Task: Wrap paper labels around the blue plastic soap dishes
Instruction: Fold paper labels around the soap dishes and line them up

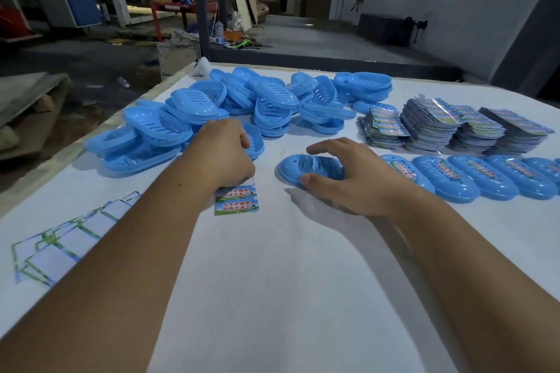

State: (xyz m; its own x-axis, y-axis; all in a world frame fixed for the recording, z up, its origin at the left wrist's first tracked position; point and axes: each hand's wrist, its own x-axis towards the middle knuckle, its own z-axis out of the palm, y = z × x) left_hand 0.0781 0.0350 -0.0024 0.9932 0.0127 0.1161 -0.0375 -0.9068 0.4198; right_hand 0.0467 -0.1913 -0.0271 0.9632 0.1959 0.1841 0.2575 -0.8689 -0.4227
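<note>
My right hand point(348, 174) grips a blue soap dish point(300, 168) lying upside down on the white table point(272, 281), thumb on its near edge and fingers over its far side. My left hand point(225, 151) is closed, and a printed paper label point(236, 200) sticks out from under it, flat on the table. Behind my left hand lies a heap of bare blue soap dishes point(242, 106). At the right stands a row of labelled soap dishes point(472, 175).
Stacks of printed labels point(454, 127) sit at the back right, behind the labelled row. Several white backing sheets with green edges point(66, 239) lie fanned at the table's left edge. Beyond the table is a workshop floor with a post and clutter.
</note>
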